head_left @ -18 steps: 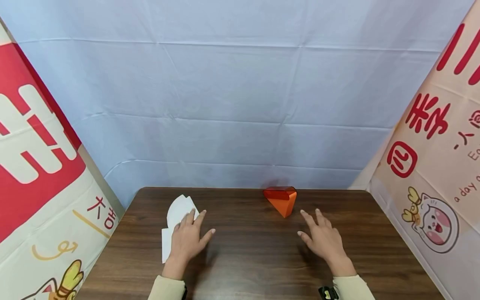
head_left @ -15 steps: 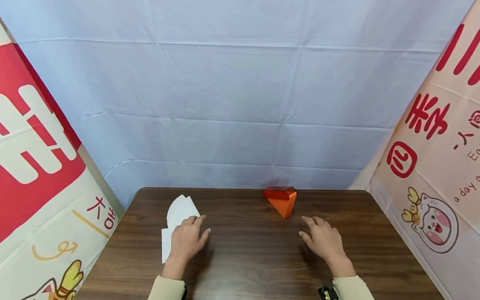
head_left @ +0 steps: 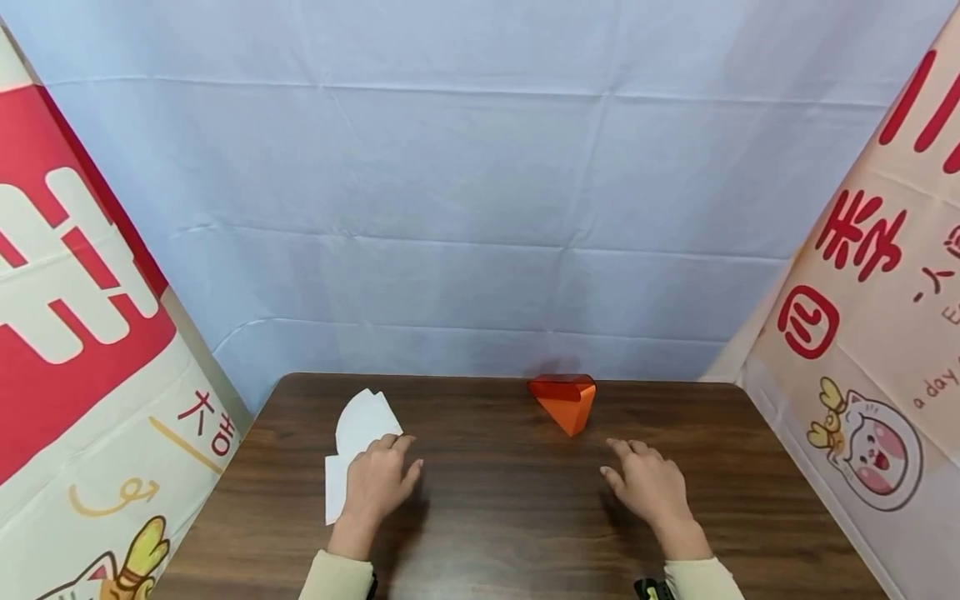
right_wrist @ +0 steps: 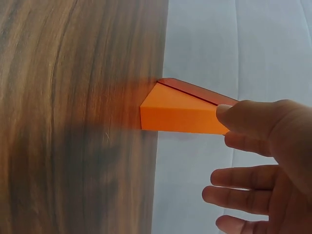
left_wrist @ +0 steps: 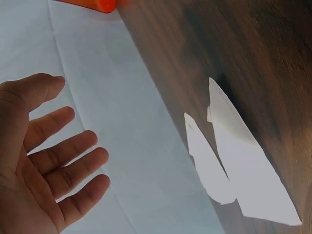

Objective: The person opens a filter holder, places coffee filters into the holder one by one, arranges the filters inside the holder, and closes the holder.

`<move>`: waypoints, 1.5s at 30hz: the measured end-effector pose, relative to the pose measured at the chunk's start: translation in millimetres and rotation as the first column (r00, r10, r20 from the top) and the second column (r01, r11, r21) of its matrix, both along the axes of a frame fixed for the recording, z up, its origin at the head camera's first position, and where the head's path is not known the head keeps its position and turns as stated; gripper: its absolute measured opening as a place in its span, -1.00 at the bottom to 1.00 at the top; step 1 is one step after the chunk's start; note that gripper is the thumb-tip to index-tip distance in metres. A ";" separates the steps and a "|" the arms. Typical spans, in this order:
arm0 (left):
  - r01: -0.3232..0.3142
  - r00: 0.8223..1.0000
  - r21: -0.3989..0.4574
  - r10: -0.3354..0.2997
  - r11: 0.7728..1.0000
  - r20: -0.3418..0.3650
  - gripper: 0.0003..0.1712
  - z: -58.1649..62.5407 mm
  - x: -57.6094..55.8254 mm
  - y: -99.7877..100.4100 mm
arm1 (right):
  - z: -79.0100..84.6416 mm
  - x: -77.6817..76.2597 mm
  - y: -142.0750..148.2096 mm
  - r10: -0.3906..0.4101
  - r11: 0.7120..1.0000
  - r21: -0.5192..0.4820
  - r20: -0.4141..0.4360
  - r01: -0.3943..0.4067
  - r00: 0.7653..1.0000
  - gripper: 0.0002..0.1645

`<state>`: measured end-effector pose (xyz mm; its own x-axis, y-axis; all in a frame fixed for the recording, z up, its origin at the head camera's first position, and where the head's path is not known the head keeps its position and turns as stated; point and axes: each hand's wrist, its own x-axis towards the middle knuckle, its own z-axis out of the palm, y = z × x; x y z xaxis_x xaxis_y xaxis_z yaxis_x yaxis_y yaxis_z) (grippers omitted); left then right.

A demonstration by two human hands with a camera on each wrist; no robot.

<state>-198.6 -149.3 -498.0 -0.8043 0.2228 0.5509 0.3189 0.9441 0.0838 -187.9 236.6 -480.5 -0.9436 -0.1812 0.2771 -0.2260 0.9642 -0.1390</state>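
Note:
My left hand (head_left: 377,479), palm down and fingers loosely bent, hovers above the table and overlaps a white paper piece (head_left: 365,419) in the head view. In the left wrist view the hand (left_wrist: 58,156) holds nothing, and the white paper (left_wrist: 248,170) lies on the wood beyond its fingertips. An orange wedge-shaped box (head_left: 570,404) with a see-through reddish top stands near the table's back edge. My right hand (head_left: 651,487) is in front and to the right of that box, its fingers relaxed. From the right wrist the thumb overlaps the orange box (right_wrist: 183,119).
The dark wooden table (head_left: 495,517) ends at a pale blue cloth backdrop (head_left: 450,208). Printed cloths hang at both sides, a red and white one (head_left: 82,292) on the left and a cream one (head_left: 862,333) on the right.
The fingers of both hands have bent and drawn back a little from their earlier spread. The paper and orange box stay in place; the head view has shifted slightly.

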 end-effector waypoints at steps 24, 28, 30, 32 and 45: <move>0.033 0.995 0.045 -0.038 0.998 0.096 -0.46 -21.8 -6.3 29.3 | -18.5 -32.2 1.0 0.006 0.964 -0.264 0.165 0.038 0.986 -0.26; 0.040 0.992 0.066 -0.048 0.997 0.119 -0.40 -24.5 -8.9 34.2 | -19.7 -37.4 2.2 -0.001 0.961 -0.271 0.180 0.051 0.984 -0.23; 0.043 0.989 0.078 -0.053 0.996 0.135 -0.38 -24.9 -9.3 36.3 | -20.1 -40.0 1.8 -0.007 0.958 -0.279 0.193 0.061 0.981 -0.22; 0.046 0.988 0.087 -0.058 0.995 0.146 -0.37 -25.2 -9.6 38.1 | -21.1 -42.6 1.4 -0.010 0.954 -0.290 0.207 0.071 0.978 -0.21; 0.070 0.987 0.100 -0.083 0.993 0.137 -0.35 -26.9 -18.8 44.5 | -23.9 -57.3 -2.1 -0.017 0.931 -0.350 0.231 0.099 0.973 -0.18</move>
<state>-217.4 -104.9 -524.9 -0.8579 0.2388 0.4549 0.3685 0.9030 0.2210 -245.2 234.6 -504.4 -0.9939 -0.0522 0.0971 -0.0952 0.8512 -0.5162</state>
